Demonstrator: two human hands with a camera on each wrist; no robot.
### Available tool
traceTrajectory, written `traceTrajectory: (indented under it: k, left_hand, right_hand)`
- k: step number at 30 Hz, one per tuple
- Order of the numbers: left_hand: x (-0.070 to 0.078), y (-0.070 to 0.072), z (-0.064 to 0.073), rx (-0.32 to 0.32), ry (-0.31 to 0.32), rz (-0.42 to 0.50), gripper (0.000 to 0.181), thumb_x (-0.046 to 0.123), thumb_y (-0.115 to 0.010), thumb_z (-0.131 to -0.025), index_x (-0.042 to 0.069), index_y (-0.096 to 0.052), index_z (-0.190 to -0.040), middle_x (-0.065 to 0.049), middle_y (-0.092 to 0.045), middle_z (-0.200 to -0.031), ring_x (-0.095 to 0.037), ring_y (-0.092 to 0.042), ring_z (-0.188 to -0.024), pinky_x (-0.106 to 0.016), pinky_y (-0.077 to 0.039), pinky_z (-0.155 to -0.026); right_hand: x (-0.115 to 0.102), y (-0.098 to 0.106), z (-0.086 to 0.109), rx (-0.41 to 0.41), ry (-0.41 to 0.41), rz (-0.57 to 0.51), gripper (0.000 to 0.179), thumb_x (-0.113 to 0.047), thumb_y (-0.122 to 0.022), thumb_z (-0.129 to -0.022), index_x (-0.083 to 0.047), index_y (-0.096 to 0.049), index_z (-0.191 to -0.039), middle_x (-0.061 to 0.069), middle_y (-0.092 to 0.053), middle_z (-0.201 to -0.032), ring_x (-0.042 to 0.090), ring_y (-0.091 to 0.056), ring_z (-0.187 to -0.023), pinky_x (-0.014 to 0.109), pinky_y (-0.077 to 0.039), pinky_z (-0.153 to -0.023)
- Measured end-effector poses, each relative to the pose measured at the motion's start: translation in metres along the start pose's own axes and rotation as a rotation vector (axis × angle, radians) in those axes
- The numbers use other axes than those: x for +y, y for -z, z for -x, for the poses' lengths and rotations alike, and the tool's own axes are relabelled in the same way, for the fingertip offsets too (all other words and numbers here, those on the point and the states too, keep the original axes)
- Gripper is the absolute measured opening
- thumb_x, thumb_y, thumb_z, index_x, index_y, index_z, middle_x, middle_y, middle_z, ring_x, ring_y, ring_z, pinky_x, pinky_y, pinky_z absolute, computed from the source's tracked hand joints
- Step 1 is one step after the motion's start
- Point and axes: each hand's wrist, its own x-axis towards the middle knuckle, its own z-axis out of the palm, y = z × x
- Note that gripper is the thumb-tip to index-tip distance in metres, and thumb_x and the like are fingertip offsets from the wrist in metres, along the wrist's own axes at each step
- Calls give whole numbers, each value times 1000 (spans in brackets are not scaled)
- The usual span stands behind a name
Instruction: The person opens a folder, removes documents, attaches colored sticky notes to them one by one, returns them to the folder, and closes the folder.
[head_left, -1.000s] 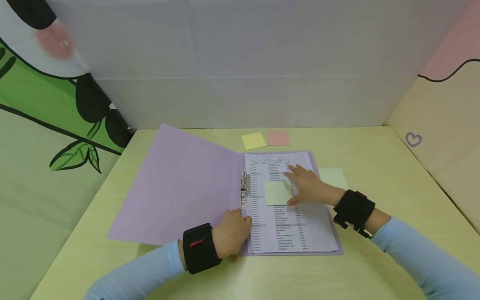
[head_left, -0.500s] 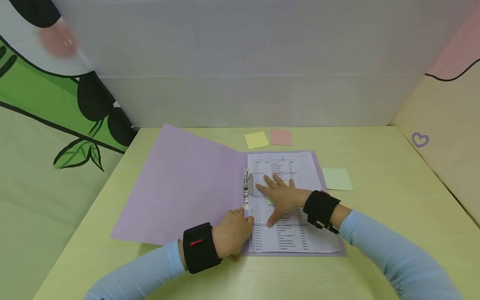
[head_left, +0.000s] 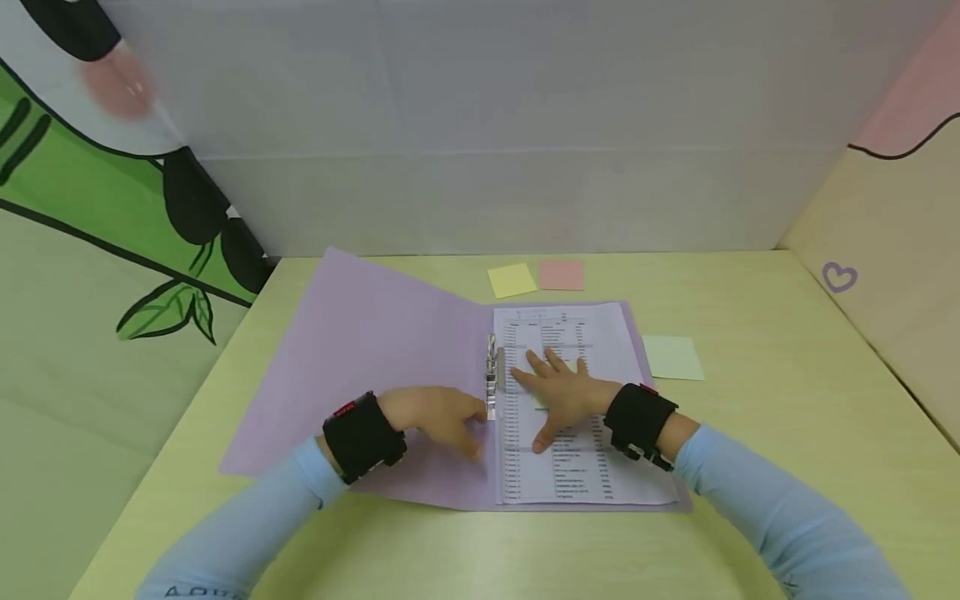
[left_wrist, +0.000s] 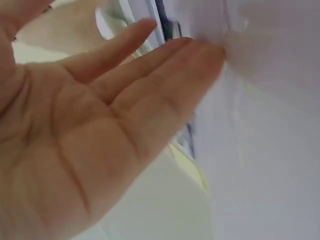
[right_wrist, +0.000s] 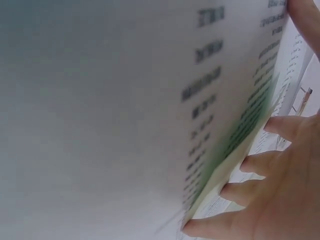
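A lilac folder [head_left: 360, 350] lies spread on the table, with printed sheets [head_left: 630, 467] on its right side. The metal clip [head_left: 491, 367] stands along the spine. My right hand [head_left: 562, 396] presses flat on the sheets with fingers spread and covers most of a pale green sticky note [right_wrist: 215, 182], whose edge shows under the fingertips in the right wrist view. My left hand [head_left: 438, 414] hovers over or touches the folder by the clip's lower end. Its fingers are extended together in the left wrist view [left_wrist: 115, 115], and nothing is held.
Behind the folder lie a yellow note [head_left: 512, 281] and a pink note [head_left: 561, 275]. Another pale green note [head_left: 673, 357] sits to the right of the folder. The wooden table [head_left: 750, 467] is bounded by a grey back wall [head_left: 525, 200] and printed side panels.
My right hand has moved left and down onto the green note and stayed there. My left hand has left the folder's lower edge and moved up and left towards the clip.
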Motion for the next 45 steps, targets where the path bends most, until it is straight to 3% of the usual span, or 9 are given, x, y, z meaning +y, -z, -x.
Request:
traceTrajectory:
  k: [7, 13, 21, 26, 32, 35, 36, 40, 45]
  left_hand:
    - [-24, 23, -27, 91, 38, 151, 64, 26, -62, -85, 1, -36, -137, -15, -52, -129, -28, -48, -120, -45, -39, -98]
    - [-44, 30, -59, 217, 34, 288, 62, 15, -56, -89, -4, -26, -140, -21, -54, -125, -28, -55, -110, -39, -45, -92]
    - [-58, 34, -89, 368, 33, 417, 34, 13, -46, -95, -2, -48, -126, -18, -58, -111, -20, -57, -85, -27, -49, -71]
    - [-61, 37, -101, 430, 56, 454, 22, 11, -52, -93, -2, -61, -108, -12, -62, -95, -17, -58, -78, -26, -51, -66]
    - [-61, 44, -102, 500, 16, 407, 6, 8, -59, -87, 4, -63, -85, -5, -61, -77, -15, -56, -66, -25, -47, -61]
    - [-53, 48, -95, 528, -3, 365, 6, 10, -60, -87, 5, -63, -85, -5, -62, -77, -14, -56, -66, -24, -45, -59]
    - [-48, 49, -92, 526, 23, 348, 7, 10, -59, -88, 5, -63, -88, -6, -62, -79, -14, -56, -69, -24, -45, -61]
    - [-37, 49, -81, 579, 22, 263, 7, 13, -60, -88, 6, -63, -87, -4, -62, -79, -13, -54, -68, -20, -40, -57]
    - [-32, 46, -71, 625, -4, 221, 6, 13, -61, -87, 8, -63, -84, -4, -61, -79, -14, -53, -69, -21, -38, -58]
  right_hand:
    - [0, -1, 0, -9, -7, -20, 120, -62, -76, -53, -26, -13, -148, 8, 5, -155, 34, 10, -140, 70, -1, -100]
    - [-4, -4, 1, -18, 5, -27, 118, -60, -76, -55, -25, -14, -148, 8, 4, -155, 34, 10, -140, 70, -1, -101]
    - [-9, -4, 3, -26, 3, -12, 118, -60, -76, -55, -24, -13, -148, 7, 3, -155, 33, 10, -140, 69, -2, -102]
    - [-9, -3, 3, -21, 20, -23, 118, -59, -76, -56, -24, -12, -148, 7, 4, -155, 33, 11, -140, 69, -1, -102]
    - [-8, -1, 1, -17, 25, -10, 118, -60, -75, -55, -24, -12, -148, 8, 4, -155, 33, 11, -140, 70, -2, -101]
    - [-5, -1, 1, -10, 15, -1, 119, -62, -75, -54, -24, -12, -148, 7, 3, -155, 33, 9, -140, 70, -3, -101]
    - [-5, -1, 0, -8, 12, 3, 119, -62, -75, -54, -25, -12, -148, 7, 3, -155, 33, 9, -140, 70, -3, -101]
    - [-2, -1, 0, -4, 9, -6, 119, -62, -75, -53, -25, -12, -148, 7, 3, -155, 33, 9, -141, 70, -2, -101]
    - [0, 0, 0, 0, 4, -5, 120, -63, -74, -53, -25, -12, -148, 7, 3, -155, 33, 9, -141, 70, -2, -101]
